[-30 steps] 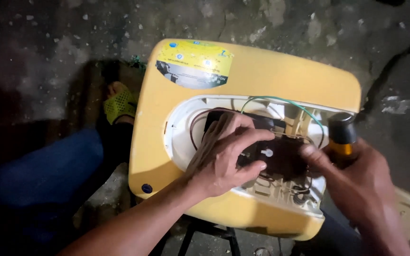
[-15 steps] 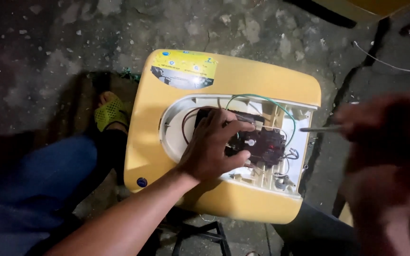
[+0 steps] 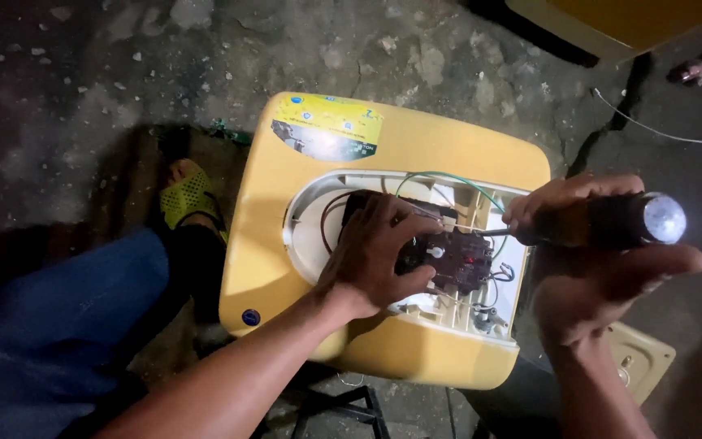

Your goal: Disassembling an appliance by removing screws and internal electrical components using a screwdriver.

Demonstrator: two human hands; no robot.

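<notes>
A yellow appliance casing (image 3: pixel 286 244) rests on a stand, its white inner opening exposed with wires and a dark electrical part (image 3: pixel 461 256) inside. My left hand (image 3: pixel 375 260) lies in the opening, fingers curled around the dark part and holding it in place. My right hand (image 3: pixel 603 268) grips a screwdriver (image 3: pixel 603 221) with a dark handle and clear butt end. Its thin shaft points left and the tip sits at the dark part's upper right edge. A green wire (image 3: pixel 448 177) arcs above the part.
Rough concrete floor (image 3: pixel 123 73) surrounds the casing. My blue trouser leg (image 3: pixel 50 325) and foot in a yellow-green sandal (image 3: pixel 188 195) are at the left. A pale yellow cover plate (image 3: pixel 639 366) lies at lower right. Another yellow object (image 3: pixel 611 20) and loose wires sit at top right.
My right hand moved from beside the casing up close to the camera, then settled with the screwdriver tip at the dark part. My left hand stayed on the part.
</notes>
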